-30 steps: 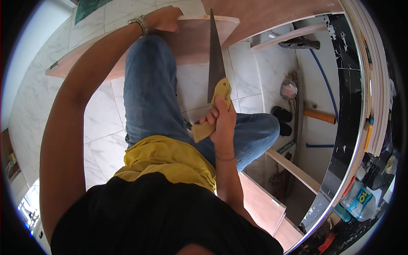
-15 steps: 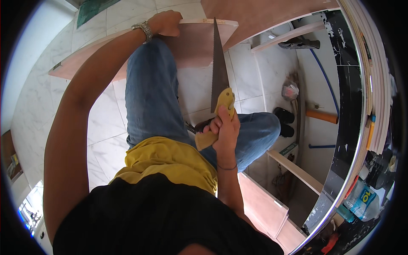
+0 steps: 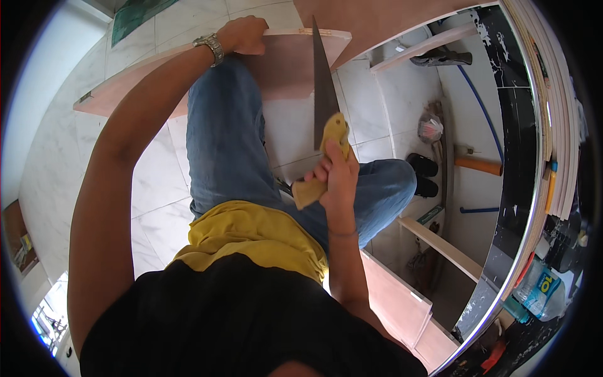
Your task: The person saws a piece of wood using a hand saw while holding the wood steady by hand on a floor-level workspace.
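My left hand (image 3: 248, 34), a watch on its wrist, grips the top edge of a pinkish plywood board (image 3: 286, 66) that lies across in front of my raised left leg, my knee against it. My right hand (image 3: 334, 169) is closed round the yellow handle (image 3: 336, 127) of a handsaw. The long dark blade (image 3: 323, 88) points away from me and crosses the board's top edge right of my left hand, near a pale strip on that edge. My jeans-clad right knee is bent out beneath my right forearm.
Another plywood panel (image 3: 402, 12) is at the top. On the right are black sandals (image 3: 424, 169), an orange tube (image 3: 477, 164), a blue pipe (image 3: 480, 110), wooden rails (image 3: 440, 248), a black-tiled ledge (image 3: 509, 125) with stacked strips (image 3: 556, 113) and a plastic bottle (image 3: 537, 289). More panels (image 3: 392, 289) lie behind my right elbow.
The saw slid toward me, then back away from me along its length over the board edge, my right hand moving with it. My left hand keeps its grip, shifting only slightly.
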